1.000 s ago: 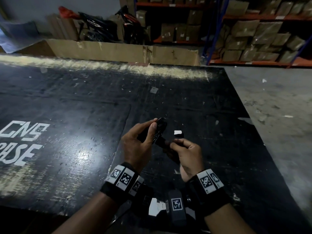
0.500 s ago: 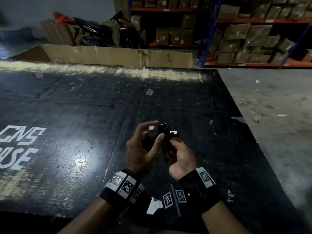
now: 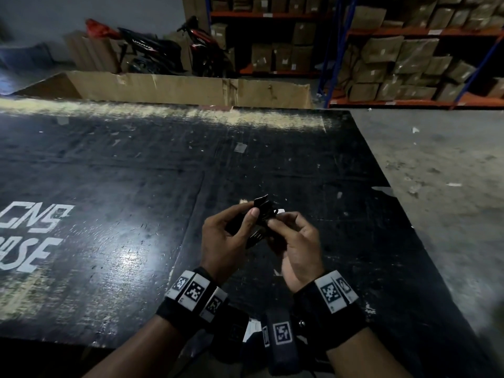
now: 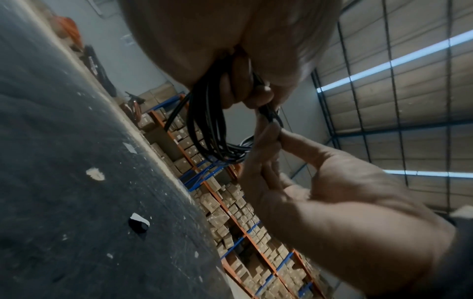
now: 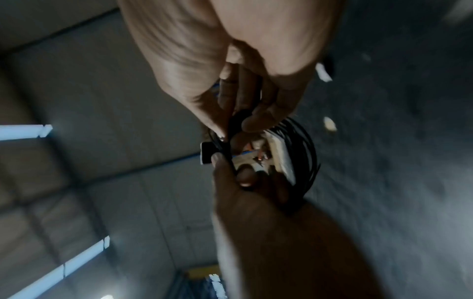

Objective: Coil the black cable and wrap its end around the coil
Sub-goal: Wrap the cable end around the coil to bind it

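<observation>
Item: cable [image 4: 207, 129], black, one. Held in the air above the near right part of the tabletop [image 3: 114, 203], touching nothing but my hands.

Progress: coiling looks done. Several loops hang bunched together in the left wrist view; I cannot count them exactly. The wrap of the end around the coil appears to be under way, not finished. How many turns are already on, I cannot tell; the wrapped part is hidden by fingers.

Left hand [image 3: 226, 241]: one, fingers curled round the bundle, thumb pressing on top.

Right hand [image 3: 296, 242]: one, thumb and fingers pinching a strand of the cable close beside the left thumb.

Connector [image 5: 206, 152]: one seen, a small dark plug with a pale face, sticking out between the two thumbs in the right wrist view. A second end is not visible.

Left to do, by my judgement: pass the end round the bundle, pull it snug, and secure it.

Also on the tabletop: one small dark piece [image 4: 138, 223] with a white edge, lying apart.
</observation>
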A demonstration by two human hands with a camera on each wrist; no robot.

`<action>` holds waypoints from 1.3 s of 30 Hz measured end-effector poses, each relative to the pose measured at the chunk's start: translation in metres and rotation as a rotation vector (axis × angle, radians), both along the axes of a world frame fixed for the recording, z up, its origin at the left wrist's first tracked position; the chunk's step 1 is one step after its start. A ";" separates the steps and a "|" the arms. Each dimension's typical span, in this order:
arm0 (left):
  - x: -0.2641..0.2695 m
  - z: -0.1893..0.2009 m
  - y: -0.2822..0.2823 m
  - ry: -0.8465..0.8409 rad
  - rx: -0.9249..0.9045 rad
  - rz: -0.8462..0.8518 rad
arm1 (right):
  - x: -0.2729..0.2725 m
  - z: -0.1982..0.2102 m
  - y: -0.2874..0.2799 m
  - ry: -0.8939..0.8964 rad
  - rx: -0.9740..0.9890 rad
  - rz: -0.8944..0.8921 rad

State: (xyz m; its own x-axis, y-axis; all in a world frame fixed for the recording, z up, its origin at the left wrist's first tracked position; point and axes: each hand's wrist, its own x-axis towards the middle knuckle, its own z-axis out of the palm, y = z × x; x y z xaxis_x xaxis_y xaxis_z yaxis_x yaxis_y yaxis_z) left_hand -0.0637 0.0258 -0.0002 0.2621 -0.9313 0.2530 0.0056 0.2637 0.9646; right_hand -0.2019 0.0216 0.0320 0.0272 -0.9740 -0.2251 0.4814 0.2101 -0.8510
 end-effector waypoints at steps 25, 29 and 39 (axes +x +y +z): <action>0.016 0.018 0.007 -0.248 0.044 -0.198 | -0.050 0.020 -0.018 1.103 -1.056 0.114; 0.020 0.023 0.010 -0.317 0.068 -0.265 | -0.057 0.026 -0.021 1.017 -1.007 0.263; 0.024 0.033 0.007 -0.442 0.118 -0.345 | -0.055 0.022 -0.021 1.049 -1.028 0.114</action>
State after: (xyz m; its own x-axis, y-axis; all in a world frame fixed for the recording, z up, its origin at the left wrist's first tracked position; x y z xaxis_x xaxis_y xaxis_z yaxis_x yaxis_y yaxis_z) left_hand -0.0398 0.0329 0.0327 -0.1694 -0.9727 0.1587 -0.3383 0.2087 0.9176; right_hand -0.2574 0.0008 0.0545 0.3779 -0.7183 0.5842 -0.4137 -0.6955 -0.5875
